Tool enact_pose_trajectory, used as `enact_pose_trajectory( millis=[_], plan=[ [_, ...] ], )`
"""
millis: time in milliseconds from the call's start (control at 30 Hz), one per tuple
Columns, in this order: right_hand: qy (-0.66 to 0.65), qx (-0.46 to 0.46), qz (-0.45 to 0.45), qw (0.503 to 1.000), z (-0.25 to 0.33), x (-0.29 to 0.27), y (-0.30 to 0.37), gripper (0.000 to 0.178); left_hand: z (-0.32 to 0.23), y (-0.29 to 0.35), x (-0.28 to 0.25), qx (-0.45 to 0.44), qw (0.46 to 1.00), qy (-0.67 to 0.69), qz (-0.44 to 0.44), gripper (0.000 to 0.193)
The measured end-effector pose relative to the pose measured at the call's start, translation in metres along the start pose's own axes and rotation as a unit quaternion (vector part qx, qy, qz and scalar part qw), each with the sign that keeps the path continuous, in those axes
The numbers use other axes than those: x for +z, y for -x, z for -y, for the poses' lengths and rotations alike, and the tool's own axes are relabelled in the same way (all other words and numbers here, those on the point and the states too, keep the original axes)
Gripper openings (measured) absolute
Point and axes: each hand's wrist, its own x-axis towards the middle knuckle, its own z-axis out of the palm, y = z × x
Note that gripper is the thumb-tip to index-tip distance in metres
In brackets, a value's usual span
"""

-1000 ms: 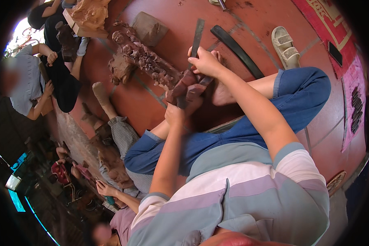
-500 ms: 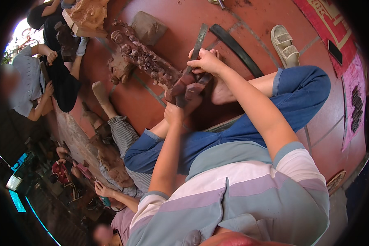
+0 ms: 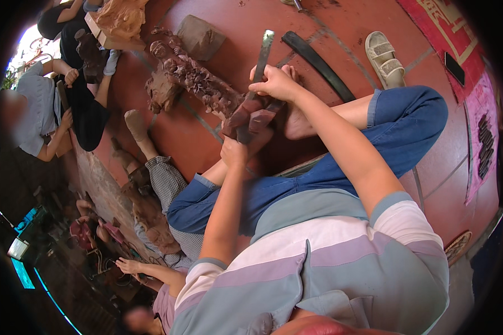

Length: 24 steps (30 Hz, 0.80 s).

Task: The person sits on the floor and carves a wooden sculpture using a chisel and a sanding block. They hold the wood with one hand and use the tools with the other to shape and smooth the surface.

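A reddish-brown wood carving [image 3: 204,84] with dense figures lies slanted on the tiles, its blocky base [image 3: 241,113] between my bare feet. Across this base runs a long flat metal file [image 3: 264,53], its far end bright. My right hand [image 3: 274,84] is closed around the file's upper part, just beyond the base. Nearer to me, my left hand [image 3: 233,152] is closed at the file's dark lower end, beside the base. Its fingers are partly hidden, so whether it also touches the wood is unclear.
A curved black strip [image 3: 318,66], a wood block [image 3: 201,38] and a sandal [image 3: 384,60] lie beyond my hands. Rightward are a phone [image 3: 454,69] on a red mat and dark tools [image 3: 486,146] on pink cloth. Other people sit at left, near more carvings.
The file and my right hand have shifted slightly down and left, and the file's far end now catches the light. A co-worker's hand at lower left has lifted off a green tool, now out of sight.
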Motion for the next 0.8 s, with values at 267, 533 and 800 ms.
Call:
enact_pose_trajectory(
  millis=[267,533,800],
  plan=[
    [-0.048,-0.115,-0.017,0.992,-0.006,0.005,0.003,0.022,-0.004,0.004,-0.005,0.006,1.000,-0.002,0.011,0.073],
    [0.037,-0.001,-0.112,0.993,0.029,0.014,0.024,0.024,-0.006,0.007,-0.009,-0.008,1.000,0.014,0.024,0.075],
    [-0.054,0.045,-0.121,0.990,0.027,0.004,0.016,0.021,-0.008,0.005,-0.008,0.006,1.000,0.021,0.007,0.067]
  ],
)
